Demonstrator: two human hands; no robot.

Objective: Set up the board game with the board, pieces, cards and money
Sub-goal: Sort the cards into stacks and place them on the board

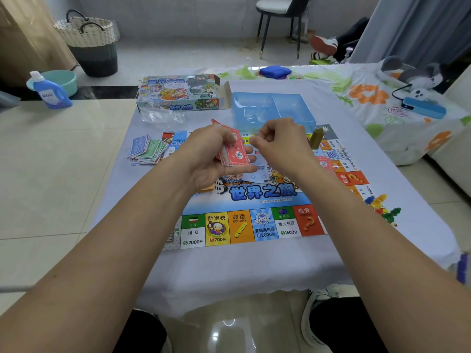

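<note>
Red-backed cards (233, 152) sit in a stack gripped by the person's left hand (214, 159), held above the far half of the game board (244, 220); the right hand (283, 143) hovers just beside the stack with fingers curled and fingertips pinched together, though whether a card lies between them cannot be told. From the head camera, the board lies flat on a pale cloth-covered table (229, 271), its printed squares facing up; a loose pile of paper money (146, 150) in blue and green rests on the cloth just left of the board; coloured plastic pieces (382, 208) are heaped near the board's right edge. Beyond the board stand the game box (178, 94), open at one end, a crumpled clear plastic bag (160, 117) in front of it, and a blue plastic tray (272, 109) to its right. On the floor at left are a blue detergent bottle (49, 91) and a woven basket (88, 43); a chair (279, 11) stands at the back.
</note>
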